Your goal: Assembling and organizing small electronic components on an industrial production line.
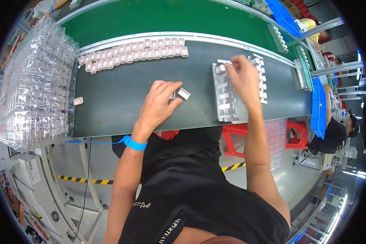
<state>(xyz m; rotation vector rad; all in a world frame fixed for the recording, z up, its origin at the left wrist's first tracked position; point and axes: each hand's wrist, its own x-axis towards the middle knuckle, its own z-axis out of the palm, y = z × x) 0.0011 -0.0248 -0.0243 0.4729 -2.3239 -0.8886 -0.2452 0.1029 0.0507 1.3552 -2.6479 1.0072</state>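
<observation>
My left hand (157,104) rests low over the dark green work surface, thumb and fingers spread apart. A small pinkish-white open housing (173,95) shows partly between thumb and fingers, and a second small open housing (184,94) lies just beyond the fingertips. To the right, my right hand (245,77) is closed in a pinch over the far end of a metal fixture (221,99). What its fingers hold is hidden. Beside the fingertips, a white cylinder-like piece (220,70) stands on the fixture. Further white pieces (261,81) line a second row to the right of this hand.
Two rows of pinkish housings (136,55) run along the back rail. One housing (78,101) lies far left beside stacked clear plastic trays (36,85). A green conveyor (171,18) runs behind. Blue bins (319,107), red stools (234,140) and other people are at right.
</observation>
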